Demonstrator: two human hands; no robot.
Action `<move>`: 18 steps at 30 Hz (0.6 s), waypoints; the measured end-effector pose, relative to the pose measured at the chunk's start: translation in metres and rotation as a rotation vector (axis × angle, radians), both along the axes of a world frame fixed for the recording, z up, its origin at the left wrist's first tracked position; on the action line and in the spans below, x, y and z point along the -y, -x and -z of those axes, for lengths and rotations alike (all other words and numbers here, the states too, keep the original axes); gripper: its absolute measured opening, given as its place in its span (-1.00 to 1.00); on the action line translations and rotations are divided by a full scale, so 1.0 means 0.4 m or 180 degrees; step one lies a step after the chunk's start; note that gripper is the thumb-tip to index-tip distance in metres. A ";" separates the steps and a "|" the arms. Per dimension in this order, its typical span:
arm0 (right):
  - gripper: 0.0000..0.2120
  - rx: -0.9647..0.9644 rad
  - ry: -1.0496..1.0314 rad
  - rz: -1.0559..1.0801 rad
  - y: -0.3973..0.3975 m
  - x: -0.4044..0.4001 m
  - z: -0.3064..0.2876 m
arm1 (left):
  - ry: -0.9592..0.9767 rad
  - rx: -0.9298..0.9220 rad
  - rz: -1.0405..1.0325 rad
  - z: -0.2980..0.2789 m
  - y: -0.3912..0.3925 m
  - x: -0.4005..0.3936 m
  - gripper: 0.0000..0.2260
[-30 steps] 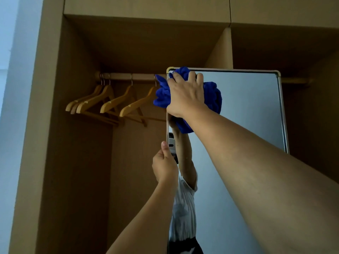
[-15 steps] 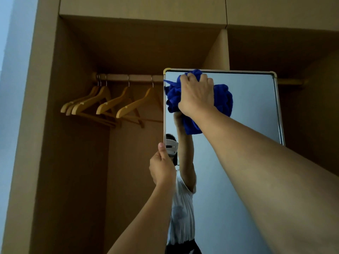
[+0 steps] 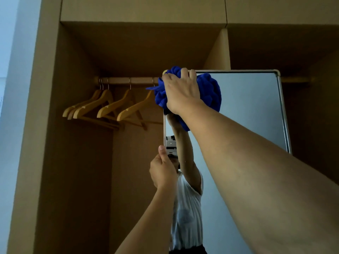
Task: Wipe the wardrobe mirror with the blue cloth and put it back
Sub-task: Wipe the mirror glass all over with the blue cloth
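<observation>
The wardrobe mirror [image 3: 247, 110] stands upright in a thin metal frame inside the open wardrobe. My right hand [image 3: 180, 92] grips a bunched blue cloth [image 3: 209, 92] and presses it against the mirror's top left corner. The cloth bulges out on both sides of the hand and over the frame's top edge. Lower down, my left hand [image 3: 162, 169] holds the mirror's left edge, thumb pointing up along the frame. The glass reflects a raised arm and a white shirt.
Several wooden hangers [image 3: 110, 107] hang on a rail [image 3: 126, 80] left of the mirror. The wardrobe's left side panel [image 3: 49, 143] and a divider [image 3: 220, 50] bound the left compartment. A pale wall [image 3: 11, 88] is at far left.
My right hand has slid the cloth back left and a little up, from just inside the glass to the top left corner. The left hand keeps its hold on the edge.
</observation>
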State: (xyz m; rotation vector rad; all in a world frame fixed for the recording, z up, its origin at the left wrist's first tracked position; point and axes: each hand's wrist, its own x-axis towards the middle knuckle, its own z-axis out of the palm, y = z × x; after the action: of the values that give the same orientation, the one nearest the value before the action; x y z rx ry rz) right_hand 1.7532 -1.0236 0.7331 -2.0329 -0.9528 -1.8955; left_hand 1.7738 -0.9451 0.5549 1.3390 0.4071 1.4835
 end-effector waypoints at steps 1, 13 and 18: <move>-0.49 -0.0003 -0.0049 0.0007 -0.003 0.000 0.002 | -0.0012 -0.0003 -0.0038 -0.002 0.001 0.001 -0.50; -0.59 -0.0412 -0.0573 0.0355 -0.111 0.131 0.016 | -0.0161 -0.0014 -0.0263 -0.002 0.017 0.013 -0.49; -0.70 -0.0523 -0.0726 0.0289 -0.093 0.109 0.026 | -0.0131 -0.0002 -0.0316 -0.003 0.011 0.013 -0.51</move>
State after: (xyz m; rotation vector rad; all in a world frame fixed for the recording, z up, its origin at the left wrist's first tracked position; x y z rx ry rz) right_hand 1.7906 -1.0671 0.7225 -2.0855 -0.5853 -1.7550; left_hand 1.7694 -0.9503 0.5561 1.3687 0.4511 1.5808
